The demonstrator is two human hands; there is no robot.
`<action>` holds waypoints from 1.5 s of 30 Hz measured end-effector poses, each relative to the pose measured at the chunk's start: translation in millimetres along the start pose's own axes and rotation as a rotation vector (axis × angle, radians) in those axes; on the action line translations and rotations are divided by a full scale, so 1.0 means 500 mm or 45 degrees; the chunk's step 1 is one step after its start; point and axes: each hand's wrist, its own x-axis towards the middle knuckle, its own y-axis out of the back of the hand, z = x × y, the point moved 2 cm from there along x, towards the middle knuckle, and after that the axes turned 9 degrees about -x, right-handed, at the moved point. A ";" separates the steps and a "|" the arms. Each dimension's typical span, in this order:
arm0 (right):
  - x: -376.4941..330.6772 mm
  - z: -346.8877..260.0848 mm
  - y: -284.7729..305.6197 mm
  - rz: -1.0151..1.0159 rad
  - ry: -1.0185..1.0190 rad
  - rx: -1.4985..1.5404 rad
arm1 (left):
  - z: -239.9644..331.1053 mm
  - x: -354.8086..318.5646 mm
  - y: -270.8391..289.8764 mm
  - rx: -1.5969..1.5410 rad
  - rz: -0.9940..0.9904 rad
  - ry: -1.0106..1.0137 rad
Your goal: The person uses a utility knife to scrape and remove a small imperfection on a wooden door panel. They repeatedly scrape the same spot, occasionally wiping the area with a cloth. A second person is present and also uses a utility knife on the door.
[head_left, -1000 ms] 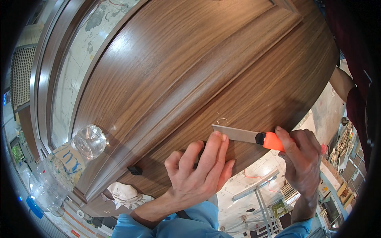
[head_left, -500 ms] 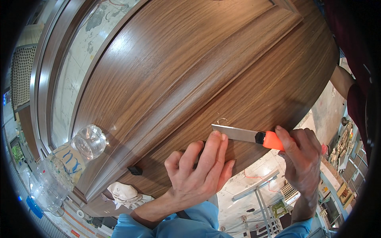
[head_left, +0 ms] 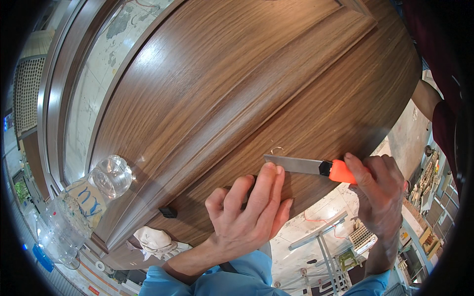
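A tool with a flat steel blade [head_left: 296,165], a black collar and an orange handle [head_left: 340,171] lies across the brown wood-grain panel [head_left: 340,118]. My right hand [head_left: 379,190] is closed round the handle, thumb along its top, just past the panel's near edge. My left hand [head_left: 249,209] has its fingers apart; two fingertips press on the blade near its tip, and the thumb rests by the panel's edge. Beyond the blade tip lies a small pale curled shaving [head_left: 277,149]. Dark patches show between my left fingers; I cannot tell what they are.
At the left lies a clear plastic bottle [head_left: 69,222] with a blue cap. A small black block [head_left: 168,212] and a crumpled white cloth [head_left: 153,240] lie near the panel's near edge. Another person's arm [head_left: 425,98] reaches in at the right. A raised moulding [head_left: 217,130] crosses the panel.
My right hand and the tool's handle have shifted slightly up and right. The blade has turned a little, its tip staying under my left fingertips.
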 end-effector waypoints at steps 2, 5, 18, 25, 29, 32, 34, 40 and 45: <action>0.002 0.001 0.000 0.011 0.006 -0.014 | 0.000 0.001 0.000 0.002 0.004 0.001; 0.005 0.005 0.002 0.015 0.011 -0.029 | 0.002 0.002 0.000 0.002 -0.002 -0.001; 0.036 0.023 0.015 0.026 0.077 -0.088 | 0.009 0.008 0.001 -0.024 0.020 0.024; 0.053 0.030 0.021 0.015 0.106 -0.140 | 0.014 0.012 -0.003 -0.034 0.041 0.040; 0.064 0.038 0.023 0.001 0.137 -0.157 | 0.016 0.013 -0.002 -0.043 0.032 0.059; 0.072 0.043 0.025 -0.006 0.179 -0.173 | 0.016 0.013 -0.003 -0.054 0.048 0.067; 0.078 0.048 0.027 -0.001 0.208 -0.175 | 0.020 0.014 -0.005 -0.064 0.065 0.049; 0.089 0.061 0.034 -0.009 0.244 -0.175 | 0.024 0.018 -0.007 -0.070 0.096 0.054; 0.096 0.059 0.040 0.003 0.272 -0.202 | 0.024 0.016 -0.010 -0.094 0.106 0.063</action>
